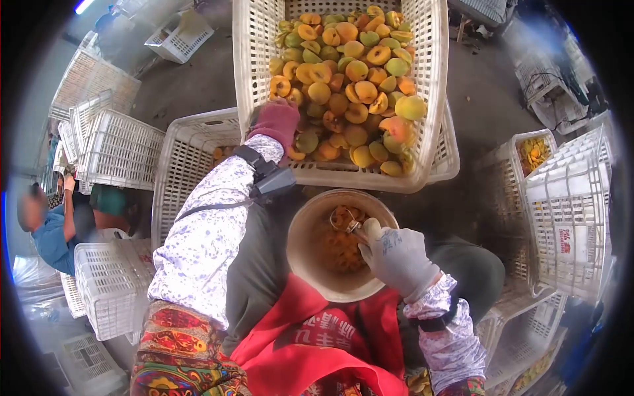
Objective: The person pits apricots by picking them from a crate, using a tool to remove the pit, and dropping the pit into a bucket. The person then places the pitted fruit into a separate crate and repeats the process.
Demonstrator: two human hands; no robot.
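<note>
My left hand [276, 125], in a maroon glove, reaches over the left wall of a white plastic crate [437, 72] and touches the fruit at its near left side. Its fingertips are partly hidden among the fruit. The crate holds many halved yellow-green peaches [356, 69], several with pit hollows showing. In a grey glove, my right hand [399, 257] is closed around the handle of a loop-ended metal pitting tool [354, 226]. The loop is over a pale bucket [304, 264] between my knees. Orange-brown pieces [342, 254] lie inside the bucket.
Another white crate [173, 155] is beneath and left of the fruit crate. Stacked crates [122, 148] stand on the left, near a seated person in blue [56, 231]. More crates [568, 218] stand at right, one with yellow fruit [536, 155]. A red apron [317, 350] covers my lap.
</note>
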